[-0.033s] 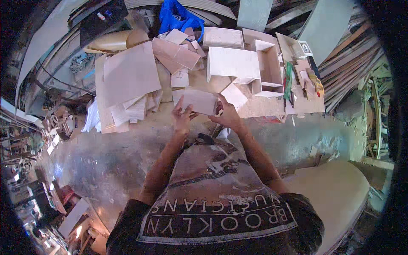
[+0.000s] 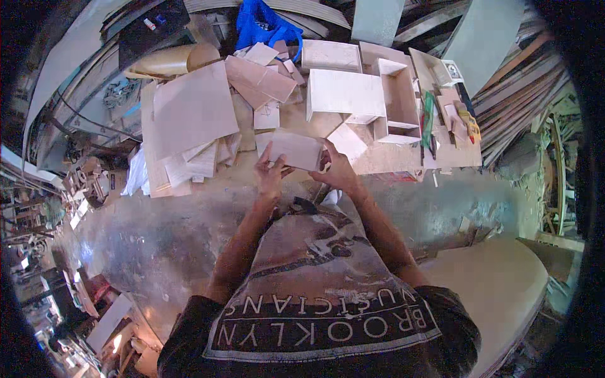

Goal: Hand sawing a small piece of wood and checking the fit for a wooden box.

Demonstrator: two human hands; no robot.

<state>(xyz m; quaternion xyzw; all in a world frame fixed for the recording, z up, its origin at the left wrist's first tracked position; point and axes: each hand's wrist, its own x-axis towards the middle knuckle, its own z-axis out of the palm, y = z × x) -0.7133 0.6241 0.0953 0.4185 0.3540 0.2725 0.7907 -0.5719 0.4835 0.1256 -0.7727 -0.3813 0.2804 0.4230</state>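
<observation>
A small rectangular wooden panel (image 2: 296, 150), pale and flat-faced, is held up at the near edge of the workbench. My left hand (image 2: 271, 173) grips its left end, thumb on the near face. On its right end, the fingers of my right hand (image 2: 338, 169) are wrapped round the edge. What lies under the panel is hidden. Just behind it and to the right is a loose pale board (image 2: 347, 142). Farther back stands a white open-sided wooden box (image 2: 345, 91), beside a box with compartments (image 2: 399, 104).
Large plywood sheets (image 2: 194, 110) are stacked at the bench's left, with wood offcuts (image 2: 261, 82) beside them. A blue bag (image 2: 261, 28) sits at the back. Toward the right lie a green strip (image 2: 428, 120) and a yellow tool (image 2: 471, 128). A curved pale board (image 2: 491, 283) is at lower right.
</observation>
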